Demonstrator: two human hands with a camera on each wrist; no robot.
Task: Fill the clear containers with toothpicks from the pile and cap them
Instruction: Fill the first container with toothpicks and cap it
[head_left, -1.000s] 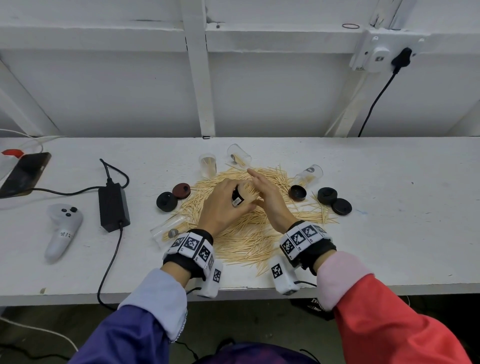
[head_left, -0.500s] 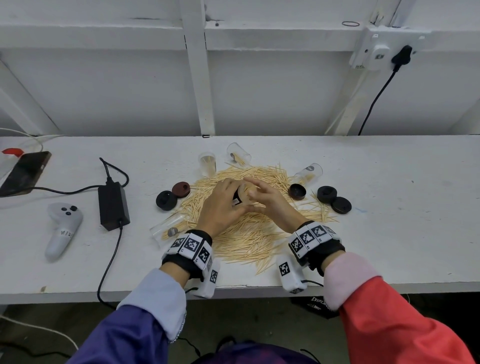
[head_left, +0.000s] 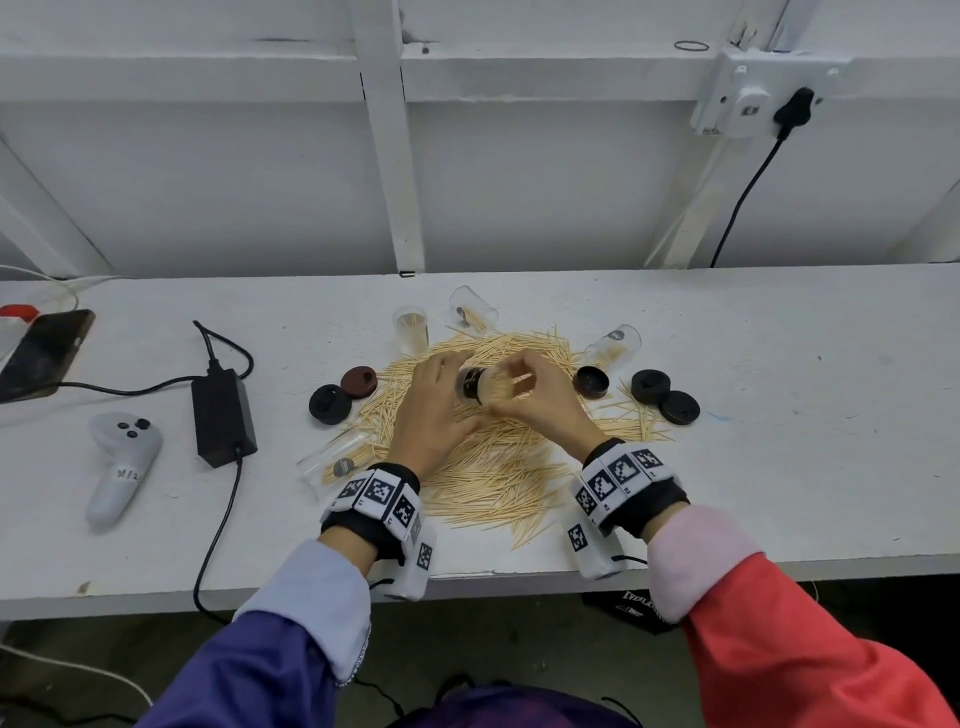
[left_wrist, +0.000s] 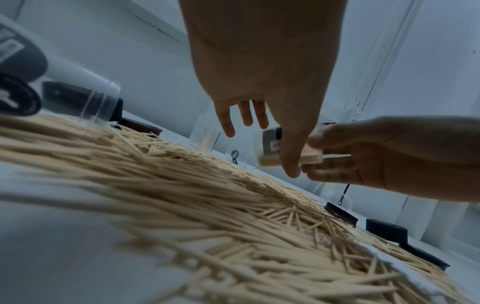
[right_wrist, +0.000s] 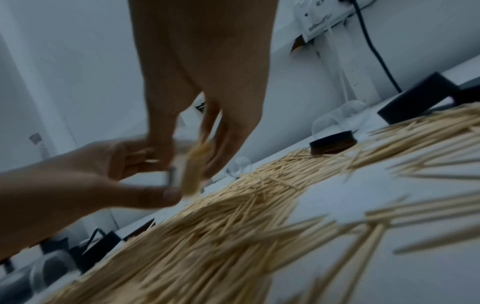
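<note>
A clear container (head_left: 496, 387) packed with toothpicks lies sideways between my hands, above the toothpick pile (head_left: 493, 467). My left hand (head_left: 447, 389) pinches its dark labelled end (left_wrist: 271, 142). My right hand (head_left: 527, 387) curls round the clear body (right_wrist: 194, 164). One container (head_left: 411, 330) stands upright behind the pile with a few toothpicks in it. Others lie on their sides at the back (head_left: 472, 312), right (head_left: 613, 345) and front left (head_left: 337, 460). Loose caps sit left (head_left: 330, 404), (head_left: 358, 382) and right (head_left: 591, 382), (head_left: 649, 387), (head_left: 679, 408) of the pile.
To the left on the white table (head_left: 779, 467) are a black power adapter (head_left: 223, 415) with its cables and a white game controller (head_left: 122, 462). A phone (head_left: 44, 353) lies at the far left. A wall socket (head_left: 748, 98) with a plugged cable is at the upper right.
My right hand went from stretched fingers beside the container to curling round it. The container now lies sideways between both hands, a little farther back over the pile.
</note>
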